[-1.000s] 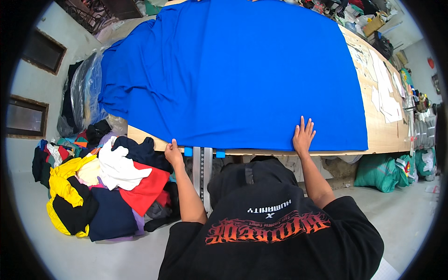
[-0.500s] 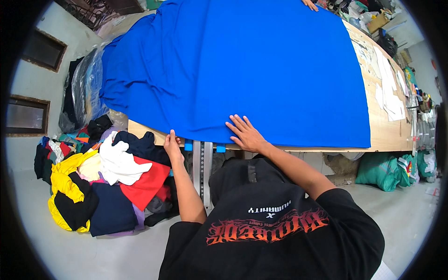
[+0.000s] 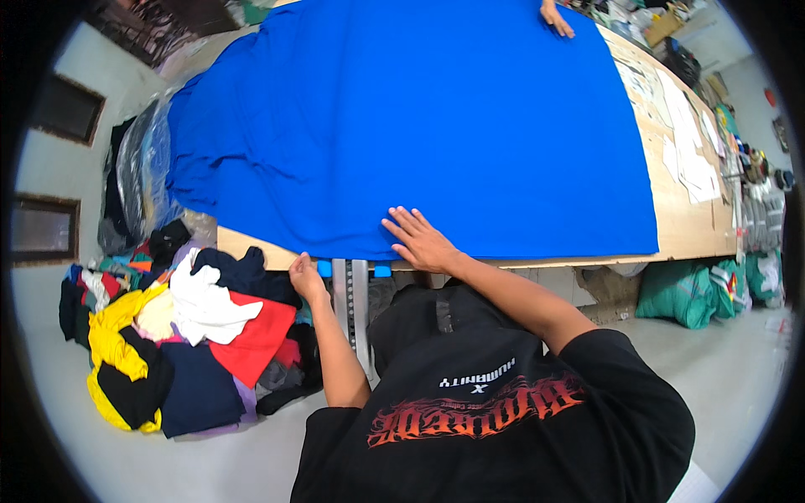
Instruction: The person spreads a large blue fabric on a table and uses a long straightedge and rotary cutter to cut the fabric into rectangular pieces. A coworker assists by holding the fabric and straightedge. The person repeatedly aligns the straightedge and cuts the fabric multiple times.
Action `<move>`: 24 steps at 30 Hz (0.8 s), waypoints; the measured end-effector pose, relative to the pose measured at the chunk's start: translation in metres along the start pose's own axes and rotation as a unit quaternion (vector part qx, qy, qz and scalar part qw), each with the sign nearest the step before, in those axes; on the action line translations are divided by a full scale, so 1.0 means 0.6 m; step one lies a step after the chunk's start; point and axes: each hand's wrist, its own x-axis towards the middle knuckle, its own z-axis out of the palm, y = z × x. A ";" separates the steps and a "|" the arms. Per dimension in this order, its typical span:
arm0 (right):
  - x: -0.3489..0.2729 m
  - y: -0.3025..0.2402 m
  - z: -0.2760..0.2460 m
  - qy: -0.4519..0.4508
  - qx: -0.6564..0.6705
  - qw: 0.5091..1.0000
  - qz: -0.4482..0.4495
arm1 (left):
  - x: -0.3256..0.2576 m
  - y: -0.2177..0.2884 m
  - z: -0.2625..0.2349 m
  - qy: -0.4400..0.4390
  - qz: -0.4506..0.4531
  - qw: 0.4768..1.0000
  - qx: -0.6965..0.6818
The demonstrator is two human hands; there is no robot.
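Open blue cloth (image 3: 436, 126), clothes pile (image 3: 184, 335) leftward

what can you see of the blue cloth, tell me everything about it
The blue cloth is a large plain sheet of bright blue fabric, soft and matte, spread nearly flat over most of the wooden table. Its left side bunches into folds and hangs over the table's edge; its near edge lies along the table's front. The right hand lies flat, fingers spread, on the near edge. The left hand is at the table's edge just below the hem. Another person's hand touches the far edge.
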 end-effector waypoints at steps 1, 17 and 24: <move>-0.003 0.006 0.004 0.013 -0.013 1.000 0.024 | 0.001 -0.001 0.000 0.013 0.093 0.993 0.069; -0.116 0.085 -0.048 0.130 0.037 0.990 0.033 | -0.192 0.095 0.131 -0.102 0.342 0.819 0.449; -0.298 0.236 -0.124 0.204 -0.127 0.871 0.428 | -0.224 0.075 0.075 -0.093 0.301 0.829 0.462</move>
